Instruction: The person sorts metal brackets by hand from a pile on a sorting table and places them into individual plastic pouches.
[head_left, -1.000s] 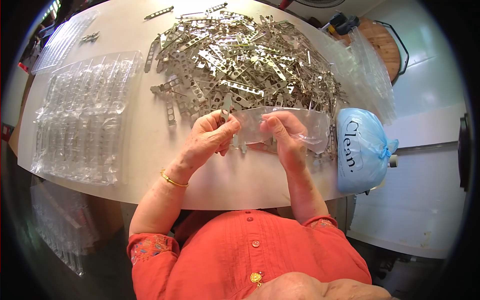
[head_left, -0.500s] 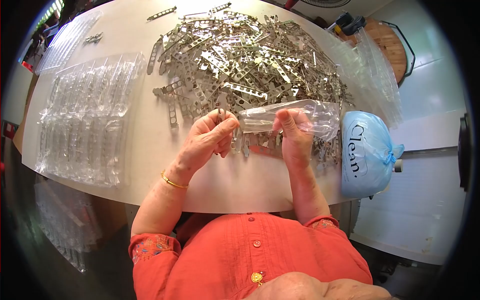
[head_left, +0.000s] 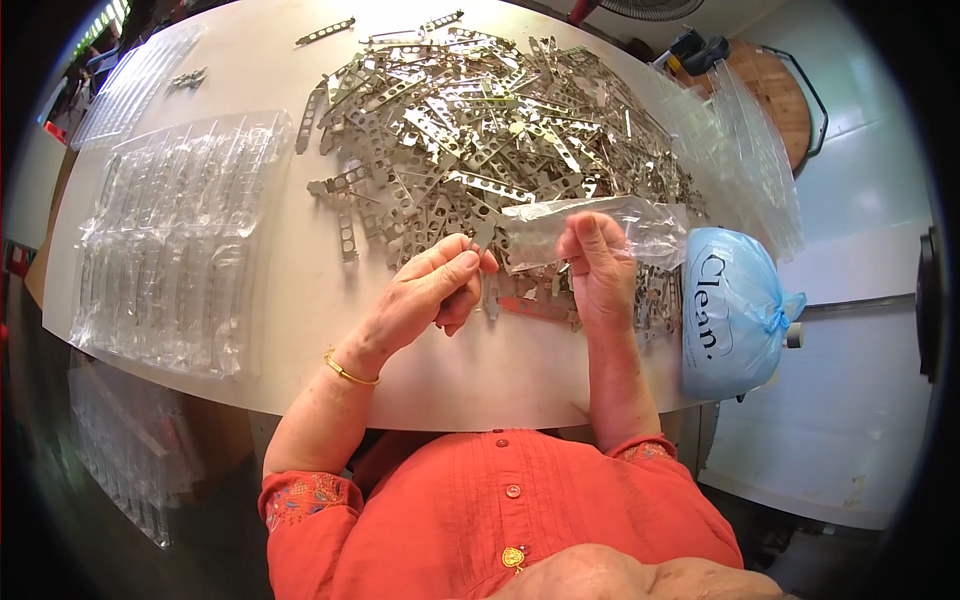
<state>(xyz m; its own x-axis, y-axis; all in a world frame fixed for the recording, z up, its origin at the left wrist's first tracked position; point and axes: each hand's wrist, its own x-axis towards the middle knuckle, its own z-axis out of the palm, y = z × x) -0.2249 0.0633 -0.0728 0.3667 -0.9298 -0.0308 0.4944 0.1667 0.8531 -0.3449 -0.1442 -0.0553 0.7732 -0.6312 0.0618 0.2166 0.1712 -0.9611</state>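
Note:
My left hand (head_left: pixel 430 288) is closed, thumb and forefinger pinching a flat metal strip (head_left: pixel 484 234) whose end sticks out past the fingertips. To its right, my right hand (head_left: pixel 603 275) grips a clear plastic bag (head_left: pixel 535 238) between thumb and fingers. The bag lies sideways, its left end near the strip's tip and its right end reaching toward the blue bag. Just beyond both hands spreads a large heap of perforated metal strips (head_left: pixel 490 130). A reddish flat piece (head_left: pixel 535 308) lies below the clear bag, partly covered by strips.
On the left of the white table (head_left: pixel 480 385) lie clear plastic trays (head_left: pixel 175 240), with another tray (head_left: pixel 140 80) behind. A tied blue bag marked "Clean." (head_left: pixel 735 310) sits at the right edge. Clear plastic sheets (head_left: pixel 745 140) lie behind it, near a round wooden stool (head_left: pixel 770 100).
Both hands have shifted right, the left one also slightly downward. The clear bag has moved right with my right hand, and the strip in my left hand now points toward the bag's left end.

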